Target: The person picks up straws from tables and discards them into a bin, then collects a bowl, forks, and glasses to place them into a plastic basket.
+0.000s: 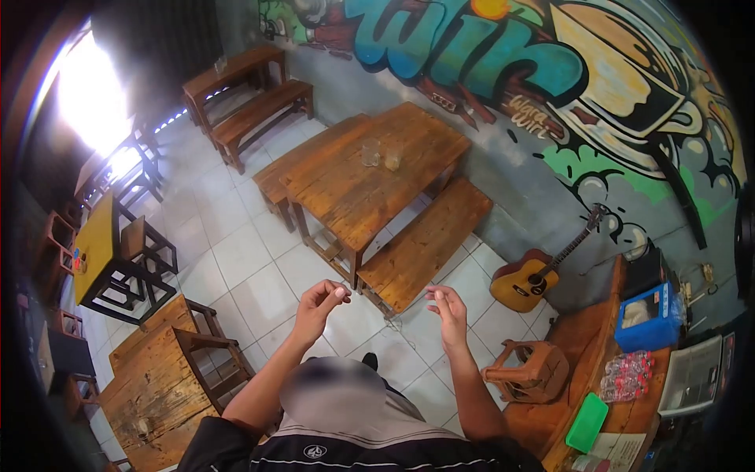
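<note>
From the head view, both hands are raised in front of the person, apart from each other, over the white tile floor [252, 267]. The left hand [321, 303] has its fingers curled in, thumb and forefinger tips pinched together; whether anything sits between them is too small to tell. The right hand [448, 308] is half closed too, fingertips drawn toward the thumb, and I cannot tell if it grips anything.

Beyond the hands stands a wooden table [370, 177] with two glasses [381, 154] near its middle, touching or nearly so. A bench [421, 244] runs along its near side, the end of it just past the right hand; another bench [303, 161] lies on the far side.

To the right a guitar [531, 275] leans against the painted wall [503, 71]. A small stool [528, 370] stands by a counter [586, 338] that carries a blue box [646, 315] and a green tray [587, 422]. To the left is a yellow-topped table [96, 244].
</note>
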`<state>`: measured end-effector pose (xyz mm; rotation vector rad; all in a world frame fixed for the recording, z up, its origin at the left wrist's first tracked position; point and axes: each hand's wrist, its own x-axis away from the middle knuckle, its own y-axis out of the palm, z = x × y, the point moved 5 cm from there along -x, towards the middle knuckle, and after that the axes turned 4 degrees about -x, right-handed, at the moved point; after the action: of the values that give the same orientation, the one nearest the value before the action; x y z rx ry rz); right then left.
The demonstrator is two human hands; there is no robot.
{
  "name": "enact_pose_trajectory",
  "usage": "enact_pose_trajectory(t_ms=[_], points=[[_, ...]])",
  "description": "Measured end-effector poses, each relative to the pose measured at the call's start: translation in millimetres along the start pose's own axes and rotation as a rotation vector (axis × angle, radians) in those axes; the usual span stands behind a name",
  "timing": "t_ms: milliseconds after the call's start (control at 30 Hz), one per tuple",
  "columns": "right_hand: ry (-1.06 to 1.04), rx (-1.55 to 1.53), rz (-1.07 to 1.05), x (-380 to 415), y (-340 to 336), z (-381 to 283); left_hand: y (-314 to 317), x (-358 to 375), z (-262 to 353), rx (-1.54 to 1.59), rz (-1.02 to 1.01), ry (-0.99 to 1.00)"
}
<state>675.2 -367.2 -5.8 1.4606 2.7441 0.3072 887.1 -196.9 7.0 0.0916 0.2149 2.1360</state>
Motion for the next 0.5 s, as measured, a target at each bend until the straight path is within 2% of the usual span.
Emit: enact_pose_trajectory(t_ms=[167,233,500], points=[[-0.036,0.029,-0.142,-71,41,-6,-35,-41,-18,0.019,0.118,-0.081],[-0.016,0.0,-0.121,-95,52,2,-56,-58,-32,0.004,0.181,-0.175],[0.115,-0.054,-0.008,-168,87,24,-123,-163,-20,0.014,0.152,-0.166]])
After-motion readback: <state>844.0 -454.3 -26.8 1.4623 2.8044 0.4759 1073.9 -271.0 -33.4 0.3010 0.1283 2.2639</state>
